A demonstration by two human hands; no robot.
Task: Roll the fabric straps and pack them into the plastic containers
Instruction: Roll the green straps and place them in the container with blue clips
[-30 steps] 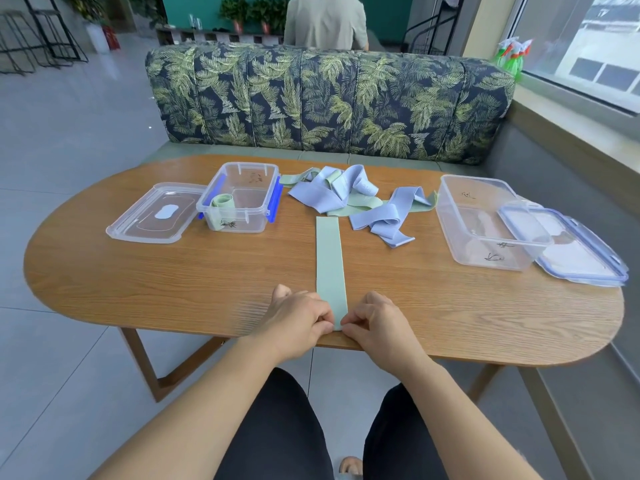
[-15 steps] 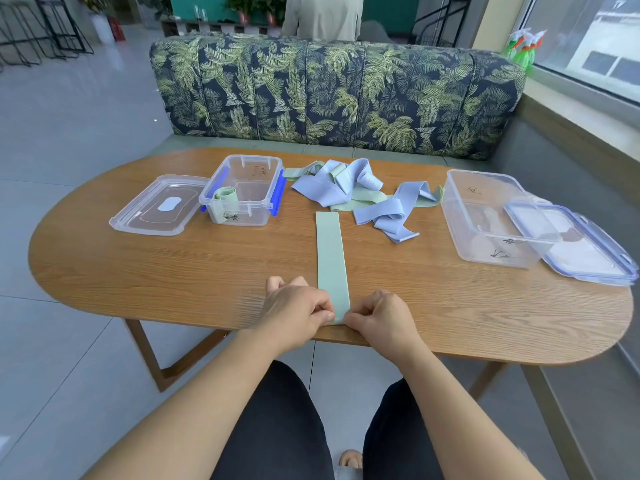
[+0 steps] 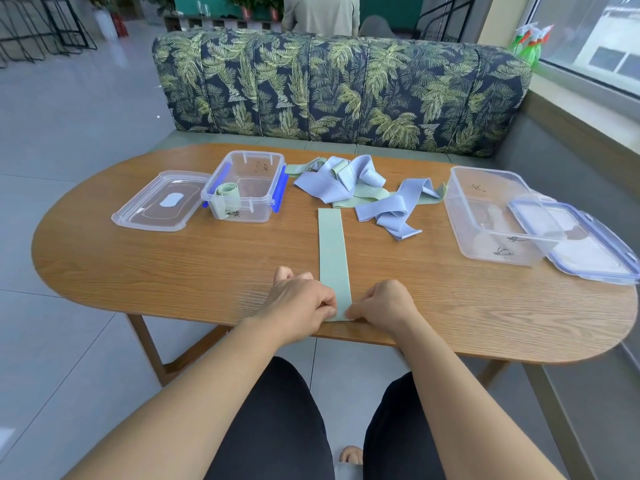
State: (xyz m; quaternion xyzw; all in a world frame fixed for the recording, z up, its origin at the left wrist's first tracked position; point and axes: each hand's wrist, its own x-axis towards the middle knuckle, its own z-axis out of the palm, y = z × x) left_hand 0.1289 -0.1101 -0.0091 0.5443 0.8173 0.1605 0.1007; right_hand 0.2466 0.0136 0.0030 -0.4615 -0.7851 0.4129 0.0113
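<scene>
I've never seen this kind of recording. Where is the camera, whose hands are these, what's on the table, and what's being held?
No robot: a person wears a head camera looking down at their own hands. The left hand and right hand pinch the near end of a green strap laid flat on the wooden table. Behind it lies a pile of loose straps. On the left, a small container holds one rolled strap, its clear lid beside it; on the right stands a large container with its blue-rimmed lid.

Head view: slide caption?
Left hand and right hand pinch the near end of a flat green strap on the table.
</scene>
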